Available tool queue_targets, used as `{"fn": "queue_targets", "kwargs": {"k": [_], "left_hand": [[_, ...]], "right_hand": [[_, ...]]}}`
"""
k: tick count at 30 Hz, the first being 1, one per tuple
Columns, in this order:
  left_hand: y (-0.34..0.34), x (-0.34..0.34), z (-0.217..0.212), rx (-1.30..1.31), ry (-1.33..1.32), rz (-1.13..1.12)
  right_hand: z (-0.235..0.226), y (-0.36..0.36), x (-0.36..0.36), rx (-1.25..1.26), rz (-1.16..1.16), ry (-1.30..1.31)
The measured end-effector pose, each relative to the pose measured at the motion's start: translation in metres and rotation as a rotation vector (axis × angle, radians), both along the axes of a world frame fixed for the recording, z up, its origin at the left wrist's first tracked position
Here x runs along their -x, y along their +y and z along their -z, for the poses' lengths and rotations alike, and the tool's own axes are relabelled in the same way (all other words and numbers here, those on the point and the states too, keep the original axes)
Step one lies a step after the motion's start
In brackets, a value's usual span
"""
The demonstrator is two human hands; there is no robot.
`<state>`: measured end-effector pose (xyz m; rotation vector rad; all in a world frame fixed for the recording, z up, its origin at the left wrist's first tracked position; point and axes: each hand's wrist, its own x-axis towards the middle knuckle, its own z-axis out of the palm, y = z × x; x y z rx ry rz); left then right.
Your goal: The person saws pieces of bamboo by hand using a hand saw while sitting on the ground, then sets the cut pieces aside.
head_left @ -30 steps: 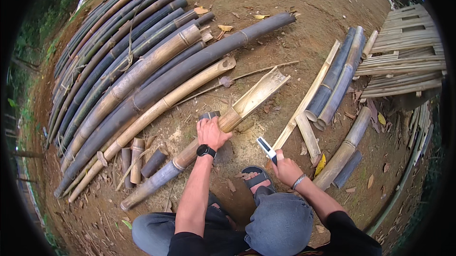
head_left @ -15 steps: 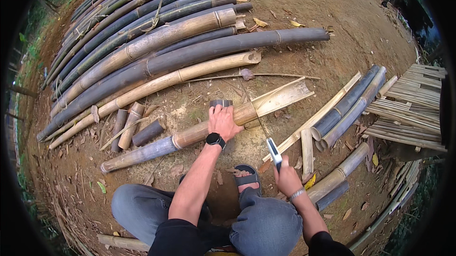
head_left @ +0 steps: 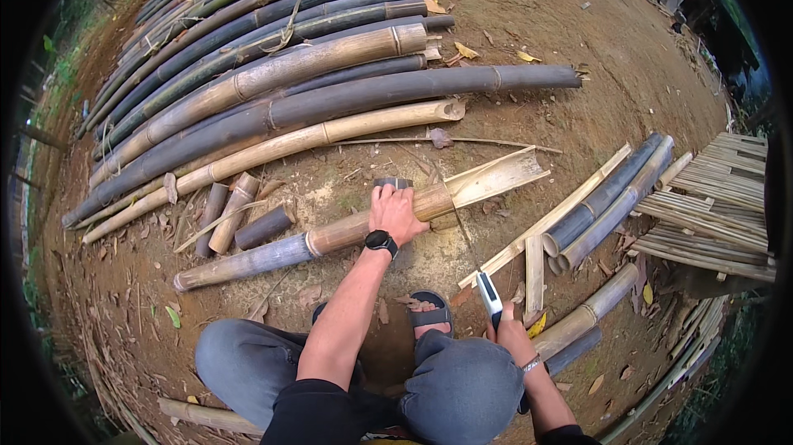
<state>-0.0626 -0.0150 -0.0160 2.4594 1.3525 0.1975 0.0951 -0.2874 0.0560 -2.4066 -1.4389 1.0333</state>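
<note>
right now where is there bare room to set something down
Bare dirt opens widest past the right end of the long dark pole, above the paired poles. Crowded: left of the left hand, stacked poles and short offcuts.

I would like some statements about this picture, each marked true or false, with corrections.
1. The left hand rests on a bamboo pole. True.
2. The left arm bears no watch. False: it wears a black watch.
3. The right hand holds a white-handled saw. True.
4. The dark sandal hides all toes. False: they show.
5. The pole's right end is a closed tube. False: it is opened out like a trough.
6. A yellow leaf lies near the right hand. True.
</note>
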Motion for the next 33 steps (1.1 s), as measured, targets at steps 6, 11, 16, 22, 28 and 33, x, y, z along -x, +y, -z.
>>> {"fn": "queue_targets", "kwargs": {"k": [6,11,16,22,28,33], "left_hand": [[0.001,-0.006,0.006,0.01,-0.026,-0.001],[-0.005,-0.004,0.009,-0.071,-0.042,-0.032],[0.005,0.0,0.002,0.039,0.011,-0.008],[-0.009,-0.008,0.01,-0.021,-0.025,0.005],[0.002,0.001,0.001,0.078,0.026,0.005],[0.0,0.0,0.001,0.073,0.016,0.003]], "right_hand": [[0.034,0.043,-0.008,-0.128,-0.056,-0.012],[0.008,0.001,-0.007,-0.093,-0.018,0.02],[0.019,0.022,-0.002,-0.093,-0.016,0.027],[0.037,0.032,-0.014,-0.144,-0.014,-0.016],[-0.001,-0.019,-0.002,0.012,0.028,0.016],[0.036,0.024,-0.007,-0.083,-0.03,-0.031]]}}
